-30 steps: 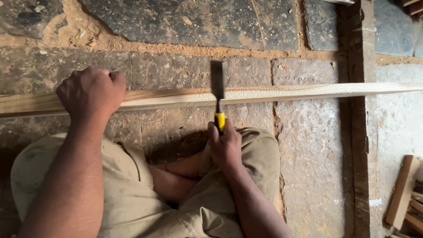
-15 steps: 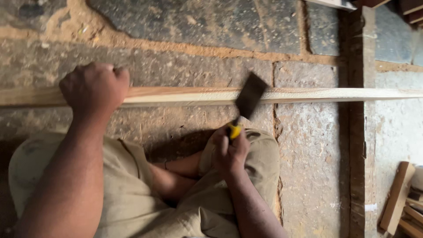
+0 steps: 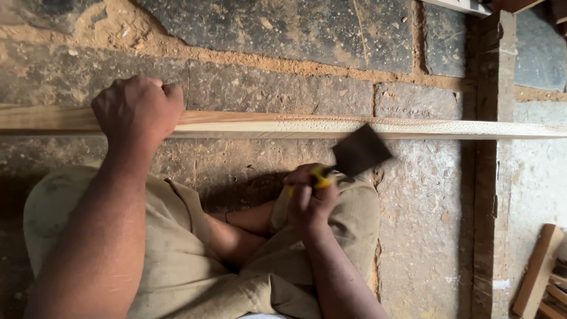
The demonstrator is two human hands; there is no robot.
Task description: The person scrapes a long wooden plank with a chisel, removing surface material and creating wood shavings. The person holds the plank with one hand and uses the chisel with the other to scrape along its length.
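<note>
Pale wood is what the work is turning on: a long wooden strip (image 3: 283, 125) is lying across the stone floor (image 3: 295, 35), running from the left edge of the view to the right, just in front of the person's folded legs. The left hand (image 3: 137, 109) is pressing down on it with the fingers clenched into a fist over the top edge, pinning it in place. The right hand (image 3: 308, 198) is gripping the yellow handle of a dark, broad-bladed tool (image 3: 359, 152), fingers wrapped tight around it; the blade is tilting up and to the right, its tip overlapping the lower edge of the strip, though whether it is touching the wood is hard to tell through the blur.

Judging by the surface, the work is looking partly done. A stretch of the strip, from about the middle out toward the right, is showing a dense speckling of small marks, while the part near and left of the fist is looking smooth and unmarked. So a good share of the length is appearing left to do. Sawdust is lying in the floor joints, and loose wooden pieces (image 3: 540, 272) are sitting at the lower right.
</note>
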